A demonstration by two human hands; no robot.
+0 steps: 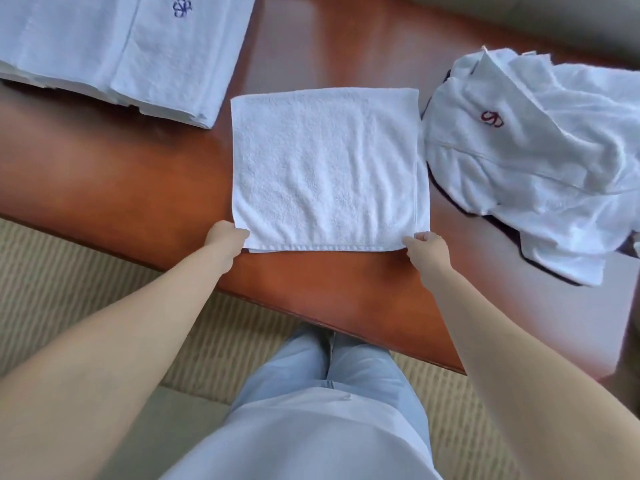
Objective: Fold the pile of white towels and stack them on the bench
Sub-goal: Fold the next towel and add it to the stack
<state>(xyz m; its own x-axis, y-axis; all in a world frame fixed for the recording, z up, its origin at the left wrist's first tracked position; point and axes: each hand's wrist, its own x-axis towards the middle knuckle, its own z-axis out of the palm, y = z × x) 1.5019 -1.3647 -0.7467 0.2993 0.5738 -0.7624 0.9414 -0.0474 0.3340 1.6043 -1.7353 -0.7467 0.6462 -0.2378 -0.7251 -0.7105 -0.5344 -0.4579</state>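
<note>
Count from the head view: I see one white towel (325, 168) spread flat mid-bench, one stack of folded towels (117, 53) at far left, one loose pile of unfolded towels (540, 157) at right. I cannot count the individual pieces in the stack or the pile.

Two hands in view. Left hand (225, 237) pinches the near left corner of the flat towel; right hand (427, 247) pinches the near right corner, fingers curled on the hem. Both forearms are bare.

Markings: a blue embroidered logo (182, 7) on the top folded piece, a red logo (491, 118) on the loose pile.

Edges: the flat towel's near hem shows doubled layers and lies short of the front edge of the wooden bench (121, 174). Its right hem lies just beside the loose pile; I cannot tell whether they touch. Its left hem is apart from the folded stack.

Open room: bare wood shows beyond the towel's far hem, between towel and stack, and along the near strip under the wrists. Striped carpet (69, 289) below the bench front.
</note>
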